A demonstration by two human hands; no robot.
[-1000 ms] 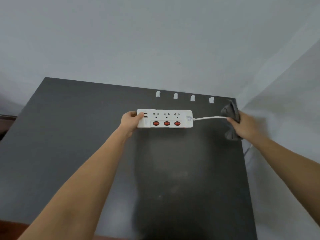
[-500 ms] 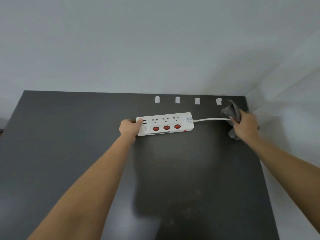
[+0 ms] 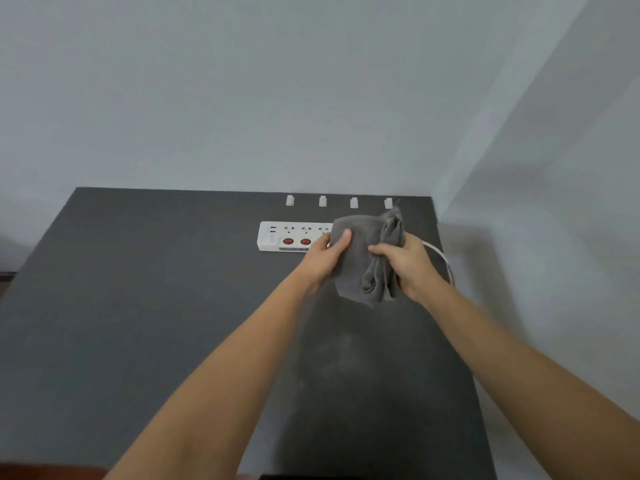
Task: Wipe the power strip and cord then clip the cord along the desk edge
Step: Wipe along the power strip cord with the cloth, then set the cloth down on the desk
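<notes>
A white power strip point(image 3: 287, 236) with red switches lies flat near the far edge of the dark desk point(image 3: 156, 306). Its white cord point(image 3: 441, 256) curves off over the desk's right edge. A grey cloth point(image 3: 367, 258) is held up between both hands, above the strip's right end, which it hides. My left hand point(image 3: 327, 256) grips the cloth's left side with the thumb on top. My right hand point(image 3: 407, 263) grips its bunched right side. Several white cord clips point(image 3: 322, 201) stand in a row along the desk's far edge.
A pale wall point(image 3: 277, 98) rises right behind the desk's far edge, and another wall point(image 3: 554, 237) stands to the right of the desk. A reddish-brown surface point(image 3: 41, 472) shows at the lower left corner.
My left hand let go of the power strip's left end and moved right onto the cloth. My right hand left the cord and brought the cloth towards the middle, above the strip.
</notes>
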